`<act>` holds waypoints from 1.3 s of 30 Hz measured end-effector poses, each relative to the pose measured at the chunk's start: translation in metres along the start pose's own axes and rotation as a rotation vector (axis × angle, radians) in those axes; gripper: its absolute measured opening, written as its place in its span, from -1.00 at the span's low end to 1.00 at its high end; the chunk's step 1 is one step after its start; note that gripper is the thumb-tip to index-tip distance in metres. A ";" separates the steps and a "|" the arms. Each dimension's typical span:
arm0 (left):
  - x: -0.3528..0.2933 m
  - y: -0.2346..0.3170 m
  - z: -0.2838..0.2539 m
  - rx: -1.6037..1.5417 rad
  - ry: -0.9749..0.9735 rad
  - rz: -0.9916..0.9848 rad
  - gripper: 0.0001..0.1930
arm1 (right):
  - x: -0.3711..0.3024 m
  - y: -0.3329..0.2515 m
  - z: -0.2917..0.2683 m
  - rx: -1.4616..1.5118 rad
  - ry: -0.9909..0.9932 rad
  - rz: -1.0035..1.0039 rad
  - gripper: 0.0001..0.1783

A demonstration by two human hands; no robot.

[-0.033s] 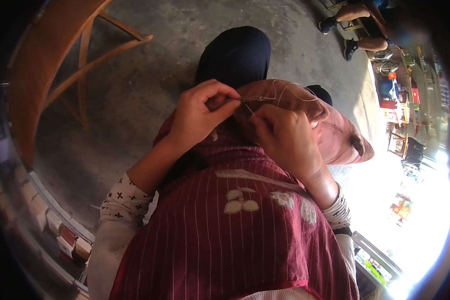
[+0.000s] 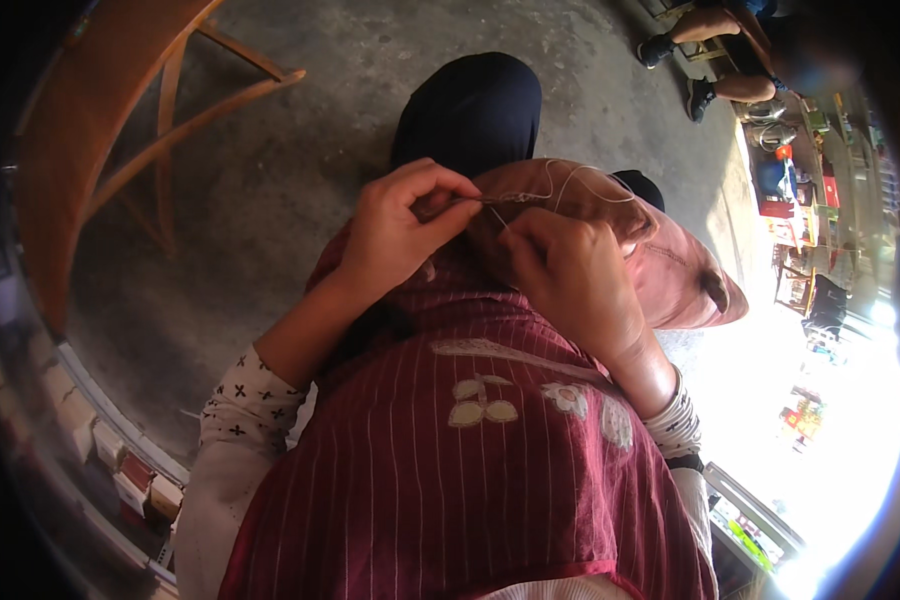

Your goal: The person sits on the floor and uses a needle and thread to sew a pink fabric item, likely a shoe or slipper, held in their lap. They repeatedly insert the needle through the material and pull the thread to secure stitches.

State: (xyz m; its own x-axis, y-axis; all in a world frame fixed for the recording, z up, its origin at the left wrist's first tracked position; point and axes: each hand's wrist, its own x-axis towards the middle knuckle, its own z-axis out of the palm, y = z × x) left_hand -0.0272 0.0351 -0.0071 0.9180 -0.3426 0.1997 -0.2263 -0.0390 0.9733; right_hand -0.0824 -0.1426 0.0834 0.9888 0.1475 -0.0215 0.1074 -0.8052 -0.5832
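Your left fingers point(image 2: 452, 180) pinch pale thread point(image 2: 498, 216). It slants down-right to your curled right fingers point(image 2: 532, 228); their grip cannot be determined.

Left hand point(image 2: 415, 215) and right hand point(image 2: 570, 265) side by side above the lap, thread point(image 2: 522, 198) just ahead, looping forward over the cloth point(image 2: 685, 285). Cloth extends right of right hand. Knee point(image 2: 470, 110) in front of hands, floor point(image 2: 320, 120) around it. Apron point(image 2: 470, 470) behind hands. Legged frame point(image 2: 167, 130) front left, boxes point(image 2: 110, 445) rear left. Another person point(image 2: 745, 88) far front right.
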 end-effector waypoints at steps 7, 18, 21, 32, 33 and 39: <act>0.000 -0.001 0.000 0.007 0.029 0.078 -0.91 | 0.001 0.000 0.002 0.010 0.031 -0.001 -0.82; 0.001 -0.004 0.001 0.025 0.030 0.136 -0.90 | 0.002 0.001 0.001 0.023 0.030 0.015 -0.82; 0.001 -0.004 0.001 0.028 0.026 0.142 -0.89 | 0.003 0.001 0.001 0.023 0.022 0.019 -0.83; 0.001 -0.004 -0.001 0.258 0.115 0.454 -0.83 | 0.021 0.000 0.011 -0.083 0.122 -0.076 -0.85; 0.000 -0.003 -0.002 0.256 0.122 0.443 -0.83 | 0.018 -0.007 0.007 -0.086 0.158 -0.066 -0.85; -0.002 0.003 0.005 0.237 0.143 0.363 -0.85 | 0.032 -0.007 -0.013 -0.187 0.180 -0.175 -0.86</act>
State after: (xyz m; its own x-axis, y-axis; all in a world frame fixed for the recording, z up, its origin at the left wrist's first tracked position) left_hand -0.0311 0.0311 -0.0055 0.7975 -0.2416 0.5528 -0.5945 -0.1594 0.7881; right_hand -0.0505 -0.1399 0.0979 0.9541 0.2026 0.2203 0.2786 -0.8706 -0.4056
